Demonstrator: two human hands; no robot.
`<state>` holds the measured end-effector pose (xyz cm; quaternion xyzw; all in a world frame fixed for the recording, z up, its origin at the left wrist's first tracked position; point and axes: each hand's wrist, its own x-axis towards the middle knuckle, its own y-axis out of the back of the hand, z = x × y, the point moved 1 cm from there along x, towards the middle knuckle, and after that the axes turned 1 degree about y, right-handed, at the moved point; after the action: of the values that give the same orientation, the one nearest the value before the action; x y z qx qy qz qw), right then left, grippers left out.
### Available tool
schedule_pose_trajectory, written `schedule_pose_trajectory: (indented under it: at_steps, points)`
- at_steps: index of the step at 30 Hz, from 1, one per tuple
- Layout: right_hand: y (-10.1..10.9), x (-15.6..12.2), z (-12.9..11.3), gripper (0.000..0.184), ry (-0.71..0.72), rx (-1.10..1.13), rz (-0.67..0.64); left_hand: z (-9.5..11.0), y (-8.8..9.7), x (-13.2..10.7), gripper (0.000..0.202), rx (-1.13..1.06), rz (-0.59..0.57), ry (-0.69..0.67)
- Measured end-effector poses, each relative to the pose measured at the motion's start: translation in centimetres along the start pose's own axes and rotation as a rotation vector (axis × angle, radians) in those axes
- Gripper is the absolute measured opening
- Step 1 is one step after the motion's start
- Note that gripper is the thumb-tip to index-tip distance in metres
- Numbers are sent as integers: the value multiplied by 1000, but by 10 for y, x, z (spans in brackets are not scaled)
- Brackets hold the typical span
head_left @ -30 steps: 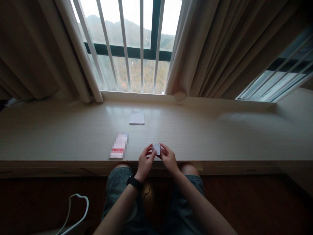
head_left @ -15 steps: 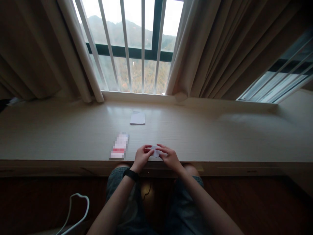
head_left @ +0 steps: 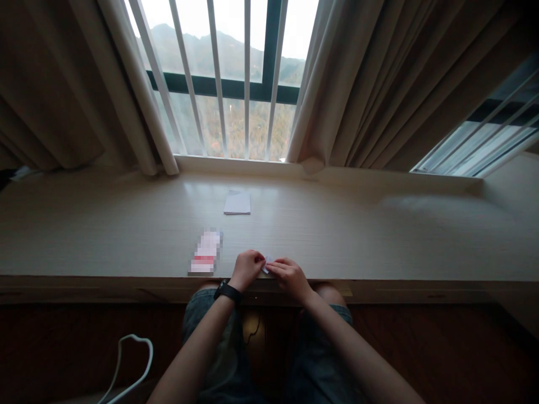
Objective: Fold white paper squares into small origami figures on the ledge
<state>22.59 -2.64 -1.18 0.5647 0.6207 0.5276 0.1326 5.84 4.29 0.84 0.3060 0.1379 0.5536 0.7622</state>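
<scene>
Between my hands, near the front edge of the pale desk (head_left: pixel 362 241), is a small piece of white paper (head_left: pixel 266 266), mostly covered by fingers. My left hand (head_left: pixel 247 268) pinches its left side, with a dark watch on that wrist. From the other side my right hand (head_left: pixel 289 276) grips the paper, its fingers pressed together and pointing left. Whether the paper is folded I cannot tell. Farther back on the desk lies a small stack of white paper sheets (head_left: pixel 237 203). A flat pink-and-white, phone-shaped item (head_left: pixel 206 251), blurred by pixels, lies left of my left hand.
A barred window (head_left: pixel 227 123) stands behind the desk, with beige curtains (head_left: pixel 353 84) on both sides. My knees are under the desk's front edge. A white cable (head_left: pixel 150 359) loops up at the lower left over the dark floor.
Both hands have closed in on the paper, and less of it shows now. My right hand's fingers, spread before, are pressed together. The stack and the pixelated item have stayed put.
</scene>
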Motion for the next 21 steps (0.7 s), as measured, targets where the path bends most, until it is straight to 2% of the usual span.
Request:
schedule_pose_trajectory:
  at_steps: [4, 7, 14, 21]
  points:
    - [-1, 5, 2, 34, -165, 91, 54, -1, 2, -12, 20, 78, -1, -238]
    - [0, 12, 3, 24, -282, 150, 92, -4, 6, -19, 21, 66, -24, -305]
    - [0, 15, 4, 17, -405, 234, 146, -17, 2, -14, 19, 104, 29, -287]
    - [-3, 9, 6, 13, -426, 236, 211, -19, -1, -13, 15, 130, 38, -262]
